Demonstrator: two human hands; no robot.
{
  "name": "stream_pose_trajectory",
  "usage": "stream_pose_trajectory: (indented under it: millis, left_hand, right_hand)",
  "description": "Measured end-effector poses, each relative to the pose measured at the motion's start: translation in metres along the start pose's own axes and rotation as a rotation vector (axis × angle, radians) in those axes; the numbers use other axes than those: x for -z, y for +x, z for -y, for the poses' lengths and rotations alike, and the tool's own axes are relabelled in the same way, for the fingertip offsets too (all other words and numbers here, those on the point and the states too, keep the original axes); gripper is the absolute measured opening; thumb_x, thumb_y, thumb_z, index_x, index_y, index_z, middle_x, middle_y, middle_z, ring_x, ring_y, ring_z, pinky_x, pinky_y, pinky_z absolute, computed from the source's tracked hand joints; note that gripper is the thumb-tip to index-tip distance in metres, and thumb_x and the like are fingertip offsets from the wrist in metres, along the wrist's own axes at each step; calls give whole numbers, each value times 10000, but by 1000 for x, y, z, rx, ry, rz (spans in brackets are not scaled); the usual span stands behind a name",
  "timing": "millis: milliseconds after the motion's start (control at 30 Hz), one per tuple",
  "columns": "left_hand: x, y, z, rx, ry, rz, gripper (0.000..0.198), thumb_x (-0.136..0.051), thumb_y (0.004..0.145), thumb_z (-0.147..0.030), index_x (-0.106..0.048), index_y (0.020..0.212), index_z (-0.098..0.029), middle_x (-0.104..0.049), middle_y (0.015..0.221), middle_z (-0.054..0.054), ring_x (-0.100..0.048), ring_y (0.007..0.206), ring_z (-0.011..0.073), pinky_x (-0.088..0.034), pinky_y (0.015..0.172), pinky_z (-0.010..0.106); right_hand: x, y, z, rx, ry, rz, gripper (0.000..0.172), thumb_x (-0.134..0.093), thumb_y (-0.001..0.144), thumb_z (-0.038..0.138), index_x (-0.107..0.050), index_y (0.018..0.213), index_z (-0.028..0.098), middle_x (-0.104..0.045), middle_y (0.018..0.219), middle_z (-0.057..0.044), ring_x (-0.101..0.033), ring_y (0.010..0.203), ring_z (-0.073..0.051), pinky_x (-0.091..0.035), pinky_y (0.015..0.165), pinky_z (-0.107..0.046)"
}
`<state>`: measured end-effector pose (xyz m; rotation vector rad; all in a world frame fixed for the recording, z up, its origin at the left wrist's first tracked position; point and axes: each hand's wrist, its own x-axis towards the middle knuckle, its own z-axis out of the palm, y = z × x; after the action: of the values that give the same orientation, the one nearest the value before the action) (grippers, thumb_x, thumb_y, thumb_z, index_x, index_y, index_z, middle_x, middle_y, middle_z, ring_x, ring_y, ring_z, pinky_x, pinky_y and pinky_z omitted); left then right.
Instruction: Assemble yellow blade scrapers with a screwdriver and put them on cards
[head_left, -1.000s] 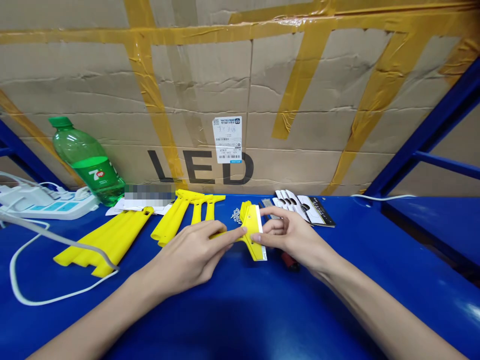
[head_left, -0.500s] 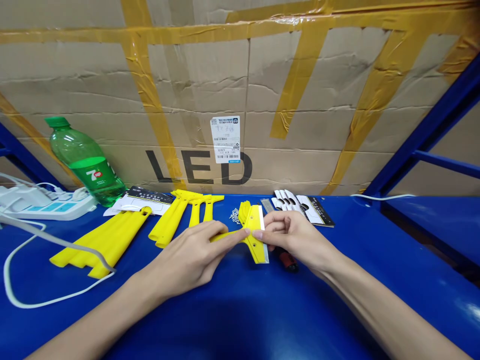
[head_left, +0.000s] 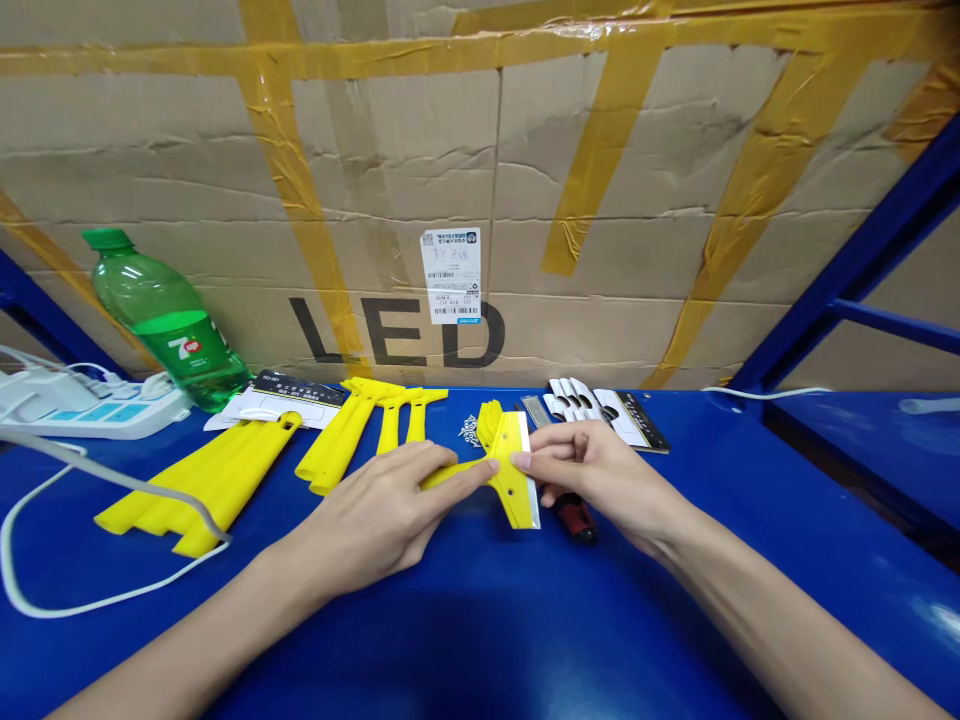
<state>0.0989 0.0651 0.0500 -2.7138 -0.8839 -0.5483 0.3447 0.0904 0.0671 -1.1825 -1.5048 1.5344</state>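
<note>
My left hand (head_left: pixel 397 510) is wrapped round the handle of a yellow scraper (head_left: pixel 512 470), its index finger lying along the neck. A pale metal blade (head_left: pixel 534 500) runs down the scraper's right edge. My right hand (head_left: pixel 592 470) pinches that edge between thumb and fingers. Just behind the scraper head lie small yellow pieces (head_left: pixel 489 420) and a bunch of small screws (head_left: pixel 469 431). Partly under my right hand is a red and black screwdriver handle (head_left: pixel 577 518).
Yellow handles (head_left: pixel 210 480) and yellow scraper bodies (head_left: pixel 337 440) lie at left, near a green bottle (head_left: pixel 187 340), a power strip (head_left: pixel 112 410) and a looping white cable (head_left: pixel 45 612). Packaging cards (head_left: pixel 637 425) lie at back right. A cardboard box (head_left: pixel 390 200) stands behind.
My right thumb has shifted slightly right on the scraper's edge, and the right fingers have moved a little. The left hand keeps its hold with hardly any movement.
</note>
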Motion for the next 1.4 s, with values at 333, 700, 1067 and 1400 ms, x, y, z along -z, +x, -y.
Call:
stream_pose_trajectory:
  millis: [333, 700, 1067, 1400]
  left_hand:
    - [6, 0, 0, -67, 63, 52, 666, -421, 855, 57, -527, 1418, -284, -645, 1269, 140, -679, 1081, 277, -611, 814, 408]
    - [6, -1, 1, -82, 75, 20, 607, -404, 869, 49, -534, 1398, -221, -679, 1216, 140, -688, 1052, 270, -620, 810, 410]
    - [11, -4, 6, -46, 101, 53, 662, -380, 839, 55, -494, 1431, -218, -677, 1218, 150, -686, 1090, 293, -622, 833, 435]
    - [27, -4, 24, -23, 86, 156, 657, -429, 833, 29, -521, 1444, -196, -686, 1239, 144, -674, 1088, 300, -604, 870, 448]
  right_hand:
    - [-4, 1, 0, 33, 20, -5, 304, -898, 632, 381, -692, 716, 172, -672, 654, 2, -560, 575, -108, -477, 559, -246]
    - [-5, 1, -2, 13, 22, -28, 340, -906, 618, 393, -657, 692, 175, -642, 606, 20, -551, 527, -97, -441, 505, -235]
    - [-16, 9, 0, 41, 33, -47, 363, -903, 617, 413, -644, 716, 178, -623, 610, 29, -539, 558, -97, -463, 552, -234]
    - [-17, 21, 10, 36, -21, -37, 293, -832, 718, 416, -693, 791, 169, -685, 693, -17, -621, 617, -127, -505, 583, -256]
